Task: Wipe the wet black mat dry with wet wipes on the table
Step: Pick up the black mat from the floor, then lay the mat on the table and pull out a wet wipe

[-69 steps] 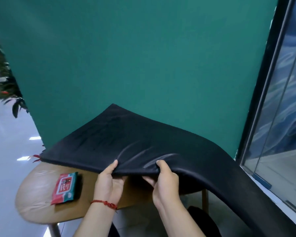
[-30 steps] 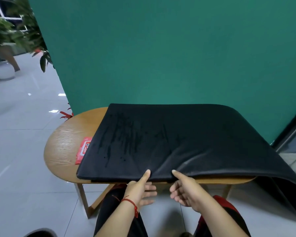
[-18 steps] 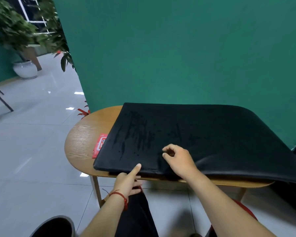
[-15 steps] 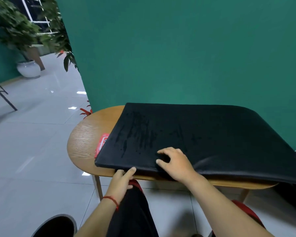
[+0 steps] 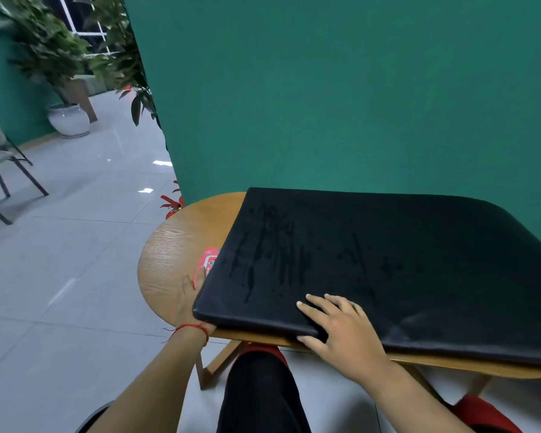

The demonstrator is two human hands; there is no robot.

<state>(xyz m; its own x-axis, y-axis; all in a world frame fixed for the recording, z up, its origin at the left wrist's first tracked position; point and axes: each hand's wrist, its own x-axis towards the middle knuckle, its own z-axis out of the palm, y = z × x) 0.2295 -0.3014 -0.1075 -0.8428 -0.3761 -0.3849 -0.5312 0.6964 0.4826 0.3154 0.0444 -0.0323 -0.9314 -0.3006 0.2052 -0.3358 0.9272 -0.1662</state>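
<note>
The left hand (image 5: 190, 296) has come up from below the tabletop (image 5: 169, 245) to touch the red wipes pack (image 5: 209, 260) at its fingertips; blur hides whether it grips. Right of it lies the black mat (image 5: 403, 260), and the right hand (image 5: 341, 326) now presses flat on its near edge, fingers spread.

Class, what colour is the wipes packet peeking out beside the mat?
The wipes packet is red, seen in the head view.

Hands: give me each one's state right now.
Left hand: blurred at the wet wipes pack; grip cannot be told.
Right hand: open, resting flat on the black mat.
</note>
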